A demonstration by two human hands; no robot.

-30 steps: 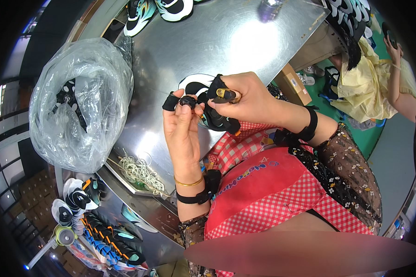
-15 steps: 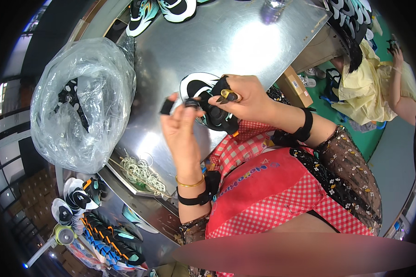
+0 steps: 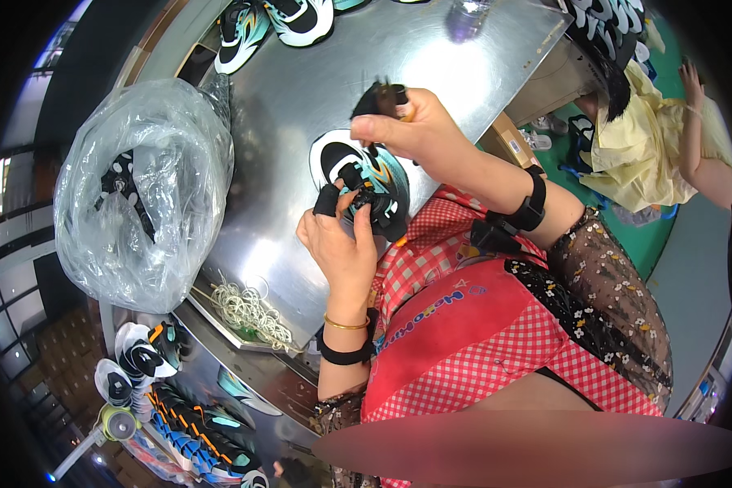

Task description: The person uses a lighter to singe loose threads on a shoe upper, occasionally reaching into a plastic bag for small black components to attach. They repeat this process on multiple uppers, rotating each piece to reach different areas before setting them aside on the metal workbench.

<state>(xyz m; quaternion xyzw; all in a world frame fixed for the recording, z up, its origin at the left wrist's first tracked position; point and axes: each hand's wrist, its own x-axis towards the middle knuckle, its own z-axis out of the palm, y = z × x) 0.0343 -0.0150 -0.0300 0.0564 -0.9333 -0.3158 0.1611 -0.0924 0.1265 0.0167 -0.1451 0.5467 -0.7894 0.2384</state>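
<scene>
A sneaker in white, black and teal with orange accents stands on the metal table in front of me. My left hand, a black sleeve on one finger, pinches a black piece at the shoe's lacing. Above the shoe and to its right is my right hand, closed around a small dark tool, blurred by motion; its exact kind does not show. Black cloth also covers a finger of that hand.
A clear plastic bag with black patterned pieces inside stands at left. Pale elastic loops fill a tray near the table edge. More sneakers line the far side; others sit lower left. Another person's arm shows at right.
My right hand has lifted up and away from the shoe with the tool. My left hand has moved right and down onto the lacing, and more of the shoe shows.
</scene>
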